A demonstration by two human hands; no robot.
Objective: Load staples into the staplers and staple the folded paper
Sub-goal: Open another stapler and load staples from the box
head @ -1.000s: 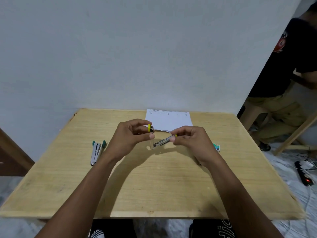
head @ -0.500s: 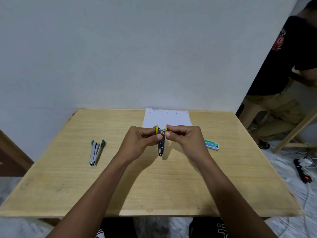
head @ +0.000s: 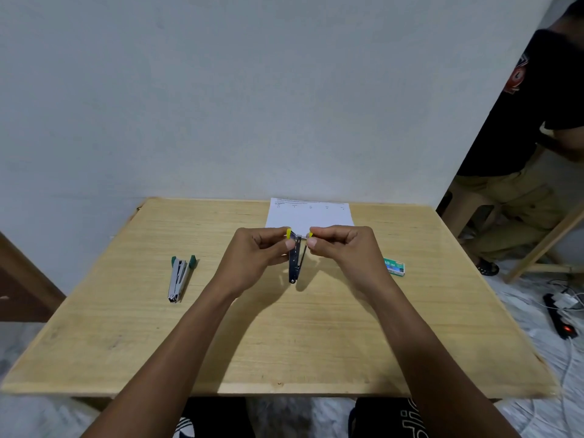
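Above the middle of the wooden table (head: 284, 343) I hold a small dark stapler with yellow tips (head: 296, 257). It hangs with its hinge end down and its two arms spread apart at the top. My left hand (head: 256, 251) pinches the left yellow tip and my right hand (head: 344, 248) pinches the right one. A second stapler with green tips (head: 179, 278) lies spread apart on the table to the left. The folded white paper (head: 308, 214) lies at the table's far edge, behind my hands. A green staple box (head: 394, 266) sits to the right of my right hand.
A pale wall stands right behind the table. A person in a black shirt sits at the far right (head: 537, 147), beside a wooden frame (head: 543, 245). A black power strip and cables (head: 561, 314) lie on the floor to the right.
The yellow-tipped stapler has turned from lying sideways between my hands to hanging hinge-down. Both hands now grip its tips and have spread its arms slightly wider.
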